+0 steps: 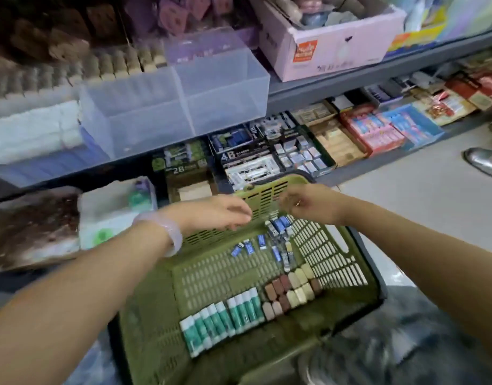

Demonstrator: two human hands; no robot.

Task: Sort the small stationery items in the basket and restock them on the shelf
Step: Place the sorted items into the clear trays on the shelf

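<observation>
Below, grey floor [400, 195] — shelf [336, 87] ahead; left hand [211, 212], right hand [308, 202] grip state unclear.

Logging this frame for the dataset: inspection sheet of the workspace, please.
Surface: green basket, slotted, in front of the shelf.
Job's things: blue erasers loose at the far end; glue sticks in a row at the near end; brown and cream erasers beside them.
Clutter: nothing seen.
Grippers: left hand and right hand over the far end; whether either holds anything is blurred.
Cables: nothing seen.
Surroundings: clear bins, pink box, boxed stock on the lower shelf, pale floor.
</observation>
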